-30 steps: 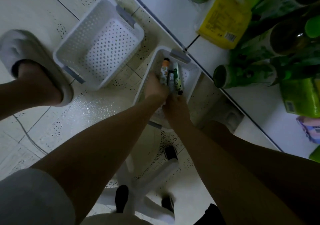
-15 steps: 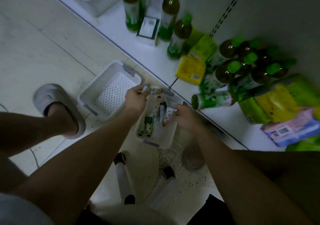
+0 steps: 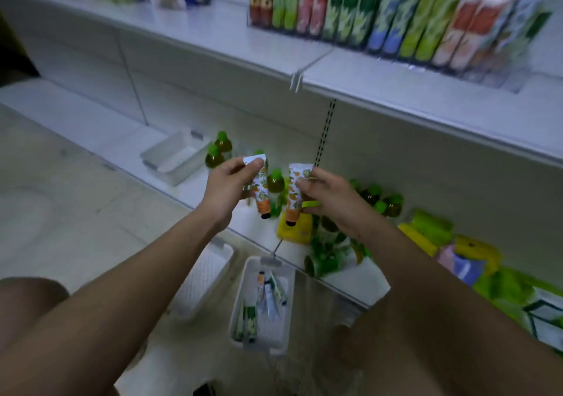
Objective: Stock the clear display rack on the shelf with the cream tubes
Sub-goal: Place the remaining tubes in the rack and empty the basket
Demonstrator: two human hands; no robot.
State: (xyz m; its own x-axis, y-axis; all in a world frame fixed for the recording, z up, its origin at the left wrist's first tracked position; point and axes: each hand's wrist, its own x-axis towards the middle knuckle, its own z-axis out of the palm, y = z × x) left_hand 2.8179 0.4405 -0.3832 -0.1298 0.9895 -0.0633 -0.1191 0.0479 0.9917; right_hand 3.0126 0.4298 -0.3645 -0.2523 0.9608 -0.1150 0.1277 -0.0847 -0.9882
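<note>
left hand (image 3: 229, 190) has its fingers curled round an orange-print cream tube (image 3: 260, 190), crimped end up by the thumb and cap pointing down, and the right hand (image 3: 327, 199) pinches a matching second tube (image 3: 294, 196) the same way up, the two tubes side by side with a small gap between them, both held in the air in front of the lower shelf. Straight below the hands on the floor sits a white basket (image 3: 243, 298) with more tubes lying loose in it, and just to its left a second white perforated basket (image 3: 207, 280). Behind the hands the bottom shelf has green-capped bottles (image 3: 275, 180) and a yellow pack (image 3: 297, 232). Up on the upper shelf (image 3: 213, 42), right of centre, stands the clear display rack (image 3: 487, 72), already packed with rows of upright tubes, a bit blurry so I can't read the labels
</note>
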